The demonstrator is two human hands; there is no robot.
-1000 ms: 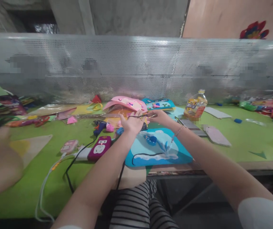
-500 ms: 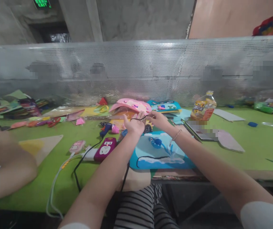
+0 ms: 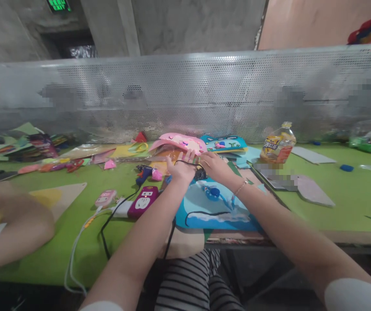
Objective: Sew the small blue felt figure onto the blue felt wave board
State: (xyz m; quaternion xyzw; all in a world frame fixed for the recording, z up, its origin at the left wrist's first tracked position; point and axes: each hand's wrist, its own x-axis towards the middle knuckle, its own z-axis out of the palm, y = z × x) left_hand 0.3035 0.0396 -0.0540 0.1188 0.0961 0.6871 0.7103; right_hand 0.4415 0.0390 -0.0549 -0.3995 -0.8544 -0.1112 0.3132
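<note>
My left hand (image 3: 184, 169) is palm up with its fingers stretched out. A thin black strand (image 3: 187, 163), perhaps clay, lies across it. My right hand (image 3: 216, 167) is closed on the strand's right end, its fingertips partly hidden. Under my forearms is a blue board (image 3: 188, 203) with a white and black wave line. On it are a round blue figure (image 3: 212, 192) and pale blue ribbon-like pieces (image 3: 232, 205). A black lump (image 3: 200, 174) sits just below my hands.
A purple power strip (image 3: 143, 203), a pink charger (image 3: 105, 198) and a blue glue gun (image 3: 144, 173) lie left. Beyond are pink (image 3: 180, 141) and blue decorated boards (image 3: 226, 144). A drink bottle (image 3: 278, 144) stands right. Another person's arm (image 3: 20, 216) works at far left.
My right hand has shifted slightly down and closer to my left palm, with the black strand bending between them. The other person's arm at left has moved a little.
</note>
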